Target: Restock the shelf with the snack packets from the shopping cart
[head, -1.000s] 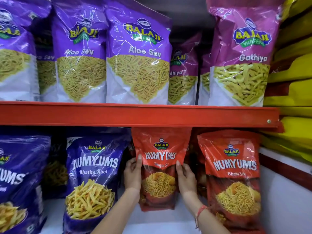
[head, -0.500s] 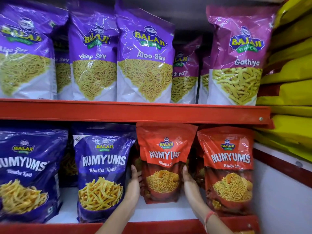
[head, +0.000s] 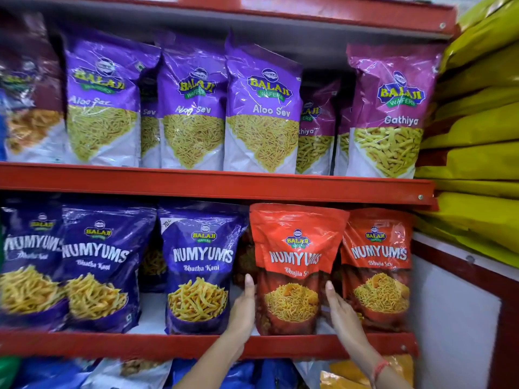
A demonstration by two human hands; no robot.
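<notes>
While both hands (head: 243, 310) flank it, the red packet (head: 293, 265) stands behind the shelf lip (head: 112, 345).

Front row: three Aloo Sev packets (head: 262, 108), three blue Numyums (head: 200, 265), two red Numyums (head: 295, 256).

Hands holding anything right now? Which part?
Both hands flank the red Numyums Bhujia Sev packet standing on the shelf: left hand on its lower left edge, right hand on its lower right edge.

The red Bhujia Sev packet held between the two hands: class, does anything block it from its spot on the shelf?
Nothing visible does. The red Bhujia Sev packet already stands on the lower shelf, with the left hand and right hand against its sides.
</notes>
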